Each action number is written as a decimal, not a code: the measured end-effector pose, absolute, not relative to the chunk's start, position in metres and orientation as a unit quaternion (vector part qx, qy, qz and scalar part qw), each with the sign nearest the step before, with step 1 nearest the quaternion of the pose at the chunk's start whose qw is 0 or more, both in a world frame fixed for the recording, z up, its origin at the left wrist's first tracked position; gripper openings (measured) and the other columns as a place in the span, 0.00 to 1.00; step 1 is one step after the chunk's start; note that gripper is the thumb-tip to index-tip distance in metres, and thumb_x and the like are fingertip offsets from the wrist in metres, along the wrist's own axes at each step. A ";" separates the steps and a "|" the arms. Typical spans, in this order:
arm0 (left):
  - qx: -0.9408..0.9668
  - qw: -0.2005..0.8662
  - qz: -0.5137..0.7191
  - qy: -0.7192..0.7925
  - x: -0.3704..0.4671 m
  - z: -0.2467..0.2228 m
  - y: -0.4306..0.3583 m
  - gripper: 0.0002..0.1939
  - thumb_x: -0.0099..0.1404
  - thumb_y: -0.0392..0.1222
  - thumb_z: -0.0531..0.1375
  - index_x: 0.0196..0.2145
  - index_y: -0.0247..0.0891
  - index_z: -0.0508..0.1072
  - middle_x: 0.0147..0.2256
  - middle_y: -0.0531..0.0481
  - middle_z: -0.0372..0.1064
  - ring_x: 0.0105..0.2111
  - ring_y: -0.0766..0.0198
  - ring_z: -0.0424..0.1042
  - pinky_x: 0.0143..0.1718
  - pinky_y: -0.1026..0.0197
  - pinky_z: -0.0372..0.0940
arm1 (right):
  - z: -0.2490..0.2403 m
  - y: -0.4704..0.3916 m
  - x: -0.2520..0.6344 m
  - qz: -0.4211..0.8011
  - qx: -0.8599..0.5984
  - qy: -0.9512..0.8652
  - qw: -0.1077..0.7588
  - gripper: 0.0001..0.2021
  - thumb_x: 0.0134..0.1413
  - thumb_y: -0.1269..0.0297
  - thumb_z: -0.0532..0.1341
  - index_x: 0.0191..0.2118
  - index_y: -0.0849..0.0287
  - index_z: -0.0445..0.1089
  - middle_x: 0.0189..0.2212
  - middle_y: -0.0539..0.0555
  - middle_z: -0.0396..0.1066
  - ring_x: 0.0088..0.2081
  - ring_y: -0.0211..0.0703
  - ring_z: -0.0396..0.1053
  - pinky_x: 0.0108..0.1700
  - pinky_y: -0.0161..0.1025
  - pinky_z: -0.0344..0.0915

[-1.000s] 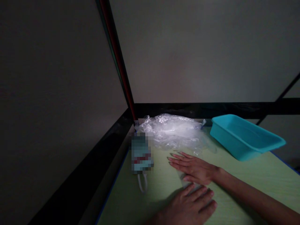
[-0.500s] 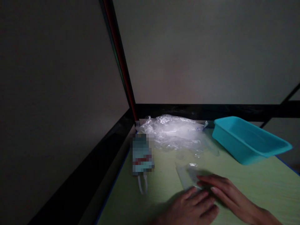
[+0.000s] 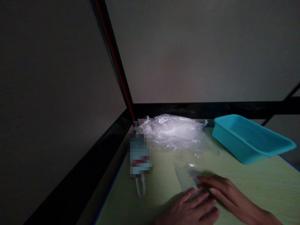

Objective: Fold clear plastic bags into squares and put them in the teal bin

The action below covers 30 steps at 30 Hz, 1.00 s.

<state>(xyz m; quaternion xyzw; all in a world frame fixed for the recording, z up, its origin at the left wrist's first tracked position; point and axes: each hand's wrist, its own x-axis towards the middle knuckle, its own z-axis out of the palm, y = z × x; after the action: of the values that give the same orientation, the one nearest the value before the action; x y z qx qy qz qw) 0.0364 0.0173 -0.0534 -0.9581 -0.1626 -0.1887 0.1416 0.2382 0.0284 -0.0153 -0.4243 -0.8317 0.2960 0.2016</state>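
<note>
A small clear plastic bag (image 3: 185,176) lies flat on the pale green table in front of me. My left hand (image 3: 191,206) rests on its near edge, palm down, with the fingers spread. From the right, my right hand (image 3: 228,192) reaches over the same bag, fingers bent around its right side and thumb close to them. The right fingertips are partly in shadow, and what lies beneath them is hidden. Both hands are close together, the left fingertips just in front of the right thumb.
Behind the small bag lies a crumpled heap of clear plastic (image 3: 174,131). A turquoise plastic basin (image 3: 248,143) stands at the back right. On the left is a blurred-out teal package (image 3: 139,156) with a pale loop (image 3: 140,187). Partition walls (image 3: 199,53) enclose the table's back and left.
The view has shifted slightly. Both hands keep nearly the same place on the small bag, and its visible surface has changed a little near the right fingertips.
</note>
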 end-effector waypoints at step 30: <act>-0.896 -0.073 -0.261 -0.351 0.014 -0.027 0.029 0.05 0.57 0.32 0.52 0.30 0.37 0.67 0.29 0.49 0.66 0.32 0.62 0.64 0.35 0.59 0.61 | 0.005 0.014 0.235 0.090 -0.265 -0.952 0.126 0.12 0.59 0.62 0.52 0.30 0.58 0.69 0.25 0.52 0.68 0.29 0.41 0.64 0.30 0.40 0.58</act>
<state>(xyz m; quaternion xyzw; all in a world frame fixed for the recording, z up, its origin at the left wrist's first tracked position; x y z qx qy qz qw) 0.0143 0.0286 -0.0273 -0.8960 -0.3514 -0.2613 -0.0733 0.2352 0.0143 0.0046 -0.2648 -0.9519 0.0896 0.1258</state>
